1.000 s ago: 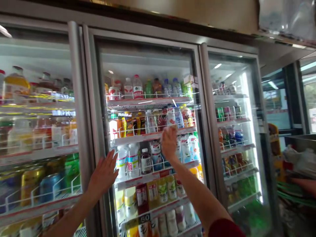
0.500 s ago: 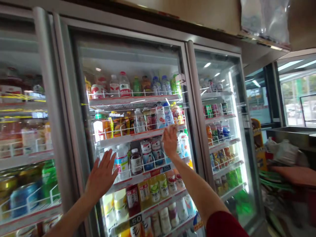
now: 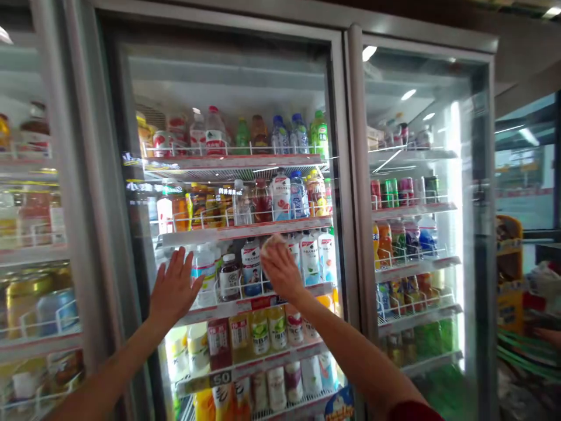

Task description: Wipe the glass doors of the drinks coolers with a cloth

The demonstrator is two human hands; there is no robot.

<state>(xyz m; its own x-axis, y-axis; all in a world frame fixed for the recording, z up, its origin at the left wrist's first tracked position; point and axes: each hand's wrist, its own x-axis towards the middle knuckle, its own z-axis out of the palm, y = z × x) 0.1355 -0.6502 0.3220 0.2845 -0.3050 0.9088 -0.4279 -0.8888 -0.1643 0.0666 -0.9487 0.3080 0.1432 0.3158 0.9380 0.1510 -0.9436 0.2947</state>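
In the head view, the glass door (image 3: 210, 70) of an upright drinks fridge fills the middle. My left hand (image 3: 173, 286) lies flat at the left part of this door, fingers spread, with nothing in it. Against the middle of the glass, my right hand (image 3: 284, 272) presses a small pale cloth (image 3: 274, 241), partly covered by the fingers. Behind the glass stand rows of drinks, among them a dark bottle (image 3: 229, 278) between the two hands and white-labelled bottles (image 3: 310, 257) right of the right hand.
Metal door frames (image 3: 356, 175) stand to either side. A second glass-doored fridge section (image 3: 412, 76) with cans and bottles is on the right, and another section is at the left edge. Beyond the right one stands a yellow rack (image 3: 511, 292).
My right hand has moved left and slightly down across the glass with the cloth. My left hand stays spread at the door's left side. The view has turned and come closer.
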